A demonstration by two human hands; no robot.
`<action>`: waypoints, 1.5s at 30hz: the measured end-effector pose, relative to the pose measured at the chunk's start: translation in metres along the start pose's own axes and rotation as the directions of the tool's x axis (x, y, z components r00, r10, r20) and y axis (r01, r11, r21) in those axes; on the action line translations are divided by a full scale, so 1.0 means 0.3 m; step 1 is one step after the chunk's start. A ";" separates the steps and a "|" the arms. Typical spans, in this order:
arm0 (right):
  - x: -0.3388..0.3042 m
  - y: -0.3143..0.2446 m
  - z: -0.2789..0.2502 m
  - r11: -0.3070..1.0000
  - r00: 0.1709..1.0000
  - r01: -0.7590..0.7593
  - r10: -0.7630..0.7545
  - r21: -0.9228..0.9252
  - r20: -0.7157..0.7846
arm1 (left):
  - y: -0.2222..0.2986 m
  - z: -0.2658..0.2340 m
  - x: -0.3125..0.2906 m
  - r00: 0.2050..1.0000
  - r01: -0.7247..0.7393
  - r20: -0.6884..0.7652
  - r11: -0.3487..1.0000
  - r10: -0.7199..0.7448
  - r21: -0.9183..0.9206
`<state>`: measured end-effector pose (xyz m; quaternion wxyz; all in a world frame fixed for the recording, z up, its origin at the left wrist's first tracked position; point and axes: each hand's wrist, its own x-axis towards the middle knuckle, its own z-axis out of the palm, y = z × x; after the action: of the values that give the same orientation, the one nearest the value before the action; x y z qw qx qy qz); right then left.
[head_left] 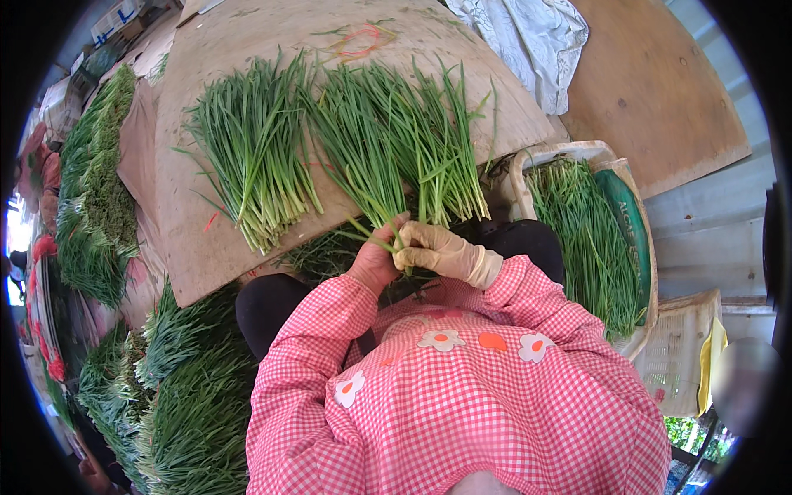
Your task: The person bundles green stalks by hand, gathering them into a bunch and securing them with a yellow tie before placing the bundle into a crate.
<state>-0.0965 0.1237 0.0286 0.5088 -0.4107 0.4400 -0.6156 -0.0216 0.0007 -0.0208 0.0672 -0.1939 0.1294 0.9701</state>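
At the near edge of the wooden board [186, 239], my bare left hand [378, 261] is closed around the lower stems of a bunch of garlic chives [355, 136]. A few stalks stick out sideways from its fingers. My right hand [441, 250], in a thin pale glove, pinches at the stem ends right beside it; its fingertips are partly hidden. A second bunch of chives [437, 140] lies just to the right, its pale ends toward me. To the left rests another bunch [256, 148], fanned out with trimmed-looking white ends facing me.
Large heaps of chives [198, 404] lie at my lower left, with more piled [95, 190] farther left. On the right stands a pale crate [516, 177] filled with chives. Reddish ties [363, 40] and a white cloth [536, 41] lie toward the far side.
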 end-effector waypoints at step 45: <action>-0.034 -0.047 0.090 0.190 0.932 -0.228 -0.242 -0.955 -0.271 | 0.011 0.004 -0.023 0.974 -0.096 -0.172 0.961 0.144 0.261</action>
<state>-0.0730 0.1319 0.0490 0.0358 -0.5196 0.8133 -0.2593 -0.0164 -0.0028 -0.0162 0.0191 -0.2671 0.2685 0.9253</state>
